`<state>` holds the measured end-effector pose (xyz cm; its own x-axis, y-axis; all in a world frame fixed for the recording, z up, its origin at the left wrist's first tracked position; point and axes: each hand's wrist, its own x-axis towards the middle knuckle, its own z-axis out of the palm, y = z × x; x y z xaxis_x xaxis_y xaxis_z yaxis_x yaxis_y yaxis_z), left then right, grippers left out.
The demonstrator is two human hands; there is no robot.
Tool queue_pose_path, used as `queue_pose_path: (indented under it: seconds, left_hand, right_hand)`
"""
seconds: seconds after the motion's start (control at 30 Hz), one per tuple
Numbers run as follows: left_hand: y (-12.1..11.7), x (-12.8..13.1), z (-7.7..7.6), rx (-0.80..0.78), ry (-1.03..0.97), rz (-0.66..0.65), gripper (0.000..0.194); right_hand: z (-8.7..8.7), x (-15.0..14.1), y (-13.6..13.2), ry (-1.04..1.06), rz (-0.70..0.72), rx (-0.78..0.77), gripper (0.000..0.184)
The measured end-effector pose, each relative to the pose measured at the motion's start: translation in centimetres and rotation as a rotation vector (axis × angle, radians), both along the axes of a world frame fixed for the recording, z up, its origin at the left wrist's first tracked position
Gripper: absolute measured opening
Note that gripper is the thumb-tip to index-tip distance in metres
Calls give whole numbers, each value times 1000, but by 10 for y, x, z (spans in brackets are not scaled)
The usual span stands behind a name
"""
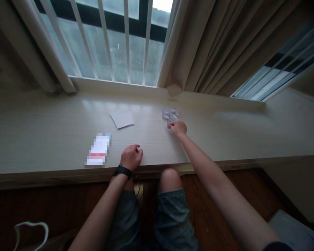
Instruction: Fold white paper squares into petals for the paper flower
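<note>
My right hand (178, 128) reaches out over the pale window ledge (54, 129), its fingers closed on a small folded white paper piece (170, 122). Just beyond it lies a little cluster of folded paper shapes (170, 113). My left hand (131, 157), with a black watch on the wrist, rests in a loose curl near the ledge's front edge; nothing shows inside it. A square stack of white paper (122, 118) lies flat further back, between the two hands.
A blurred white and red packet (98, 150) lies left of my left hand. Window bars and beige curtains (219, 45) rise behind the ledge. My knees are under the ledge, and a white bag handle (31, 228) shows at the lower left.
</note>
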<state>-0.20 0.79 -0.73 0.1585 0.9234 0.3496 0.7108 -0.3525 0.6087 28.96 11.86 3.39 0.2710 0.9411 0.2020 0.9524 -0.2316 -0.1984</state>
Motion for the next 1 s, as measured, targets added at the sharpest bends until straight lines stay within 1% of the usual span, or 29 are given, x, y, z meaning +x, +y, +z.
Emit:
queue_pose_path:
  seconds: [0.13,0.27,0.4,0.5,0.6,0.67,0.73,0.8,0.87,0.93,1.0]
  left_hand:
    - [0,1,2,13,67,-3,22]
    - [-2,1,4,6,85,5,20]
    - [-2,1,5,0,94,16,20]
    - [-2,1,5,-2,94,22,19]
    - [-2,1,5,-3,80,17,18]
    - [-2,0,5,-2,68,13,17]
    - [-2,-1,5,-4,55,14,17]
    - [-1,-1,5,-11,40,18,17]
    - [-1,-1,5,-22,24,23,17]
    - [-1,-1,6,-31,16,29,17]
    - [-1,-2,6,-39,19,36,18]
  right_hand:
    - [-10,4,27,-63,-6,-41,25]
    - [-17,18,47,-138,-60,-36,29]
    - [-18,37,63,-170,-106,-22,28]
    - [-16,48,65,-150,-128,18,26]
    - [-16,58,51,-139,-112,152,28]
    - [-19,64,32,-130,-91,238,29]
    - [-26,68,10,-106,-118,260,29]
    - [-34,71,-12,-50,-177,212,30]
    - [-43,71,-31,7,-224,121,31]
    - [-49,67,-46,38,-231,39,30]
    - [-53,62,-57,40,-227,17,30]
